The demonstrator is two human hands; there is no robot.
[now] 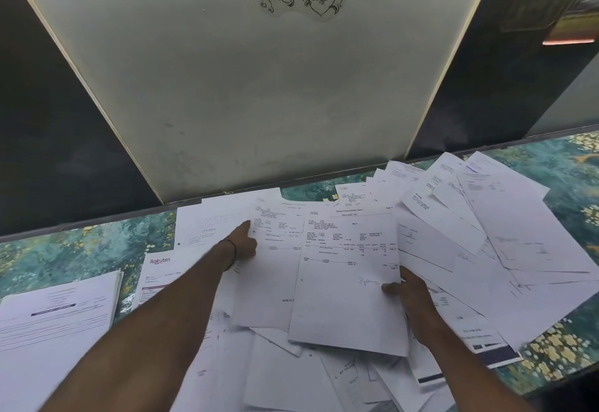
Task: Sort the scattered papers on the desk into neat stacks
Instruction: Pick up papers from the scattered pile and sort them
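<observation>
Teal-green marbled desk top [64, 249] with yellow flowers, strewn with loose white printed papers [486, 233] from its middle to the right edge. The right hand [411, 295] pinches the right edge of a white signed sheet [346, 282] near the desk's middle, thumb on top, fingers beneath. The left hand [243, 243] lies at the left edge of a neighbouring white sheet [269, 282], forefinger straight; whether it grips cannot be told. A squared white paper stack [58, 314] sits at the near left edge.
</observation>
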